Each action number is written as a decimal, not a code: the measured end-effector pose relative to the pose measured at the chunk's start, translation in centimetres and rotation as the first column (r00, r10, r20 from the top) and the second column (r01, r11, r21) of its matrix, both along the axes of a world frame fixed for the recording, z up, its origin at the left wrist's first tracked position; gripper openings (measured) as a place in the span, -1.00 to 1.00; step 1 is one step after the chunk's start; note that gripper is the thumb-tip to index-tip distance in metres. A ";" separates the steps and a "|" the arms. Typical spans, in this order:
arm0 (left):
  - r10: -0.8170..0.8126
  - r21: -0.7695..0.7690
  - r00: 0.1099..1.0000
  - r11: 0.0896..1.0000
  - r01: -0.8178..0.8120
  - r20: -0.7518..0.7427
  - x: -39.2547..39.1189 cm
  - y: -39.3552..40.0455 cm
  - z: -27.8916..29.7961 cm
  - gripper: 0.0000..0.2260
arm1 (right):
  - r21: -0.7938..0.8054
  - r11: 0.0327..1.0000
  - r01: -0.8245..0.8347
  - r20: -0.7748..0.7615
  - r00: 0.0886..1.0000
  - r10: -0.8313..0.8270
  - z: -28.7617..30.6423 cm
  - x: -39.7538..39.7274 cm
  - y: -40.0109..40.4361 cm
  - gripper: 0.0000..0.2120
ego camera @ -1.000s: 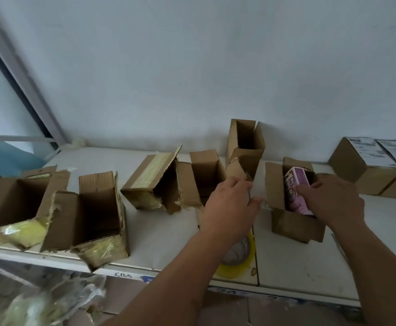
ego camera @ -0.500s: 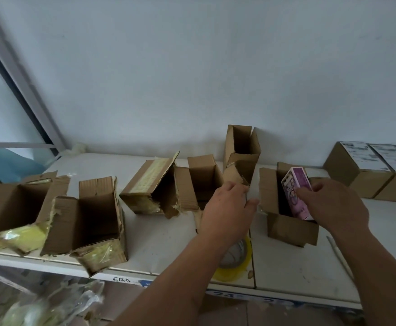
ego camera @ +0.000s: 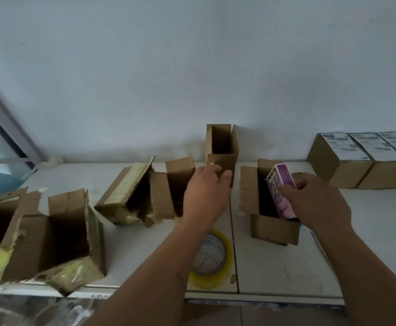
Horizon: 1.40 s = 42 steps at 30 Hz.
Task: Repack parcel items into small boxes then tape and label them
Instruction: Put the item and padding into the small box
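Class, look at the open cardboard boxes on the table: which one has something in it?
The small open box under the right hand: a pink carton sticks out of it. The others look empty.

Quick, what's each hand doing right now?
Left hand: fingers curled on the flap of the upright empty box.
Right hand: holding the pink carton.

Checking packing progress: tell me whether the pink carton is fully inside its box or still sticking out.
Sticking out. The pink carton stands tilted in the open box, its top above the flaps, with the right hand gripping it.
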State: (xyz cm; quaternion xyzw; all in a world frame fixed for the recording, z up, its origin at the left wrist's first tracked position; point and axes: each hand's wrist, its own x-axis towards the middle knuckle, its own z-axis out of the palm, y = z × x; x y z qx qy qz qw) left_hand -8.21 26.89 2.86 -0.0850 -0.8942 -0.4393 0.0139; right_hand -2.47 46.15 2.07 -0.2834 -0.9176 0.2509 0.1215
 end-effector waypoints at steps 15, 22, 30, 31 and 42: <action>0.177 -0.093 0.922 0.984 -0.154 0.344 -12.4 5.0 1.3 -0.70 | -0.031 0.998 0.049 0.006 0.999 -0.049 -3.0 -1.6 2.0 -0.76; 0.134 -0.329 0.984 0.940 -0.088 0.119 -11.0 5.6 1.3 -0.74 | 0.021 0.998 0.064 -0.003 0.998 -0.064 -3.2 -2.1 2.5 -0.78; -0.182 -0.747 0.978 0.663 0.049 -0.098 -3.6 5.8 1.8 -0.84 | 0.071 0.988 0.134 -0.087 0.988 -0.128 -2.7 -2.5 3.3 -0.81; -0.224 -0.785 0.965 0.618 0.033 -0.135 -2.8 5.8 2.1 -0.84 | 0.069 0.988 0.136 -0.092 0.987 -0.129 -2.7 -2.5 3.4 -0.82; -0.407 -0.895 0.895 0.446 0.020 -0.184 5.0 4.9 4.0 -0.84 | -0.014 0.996 0.090 -0.162 0.983 -0.091 1.9 1.1 3.1 -0.77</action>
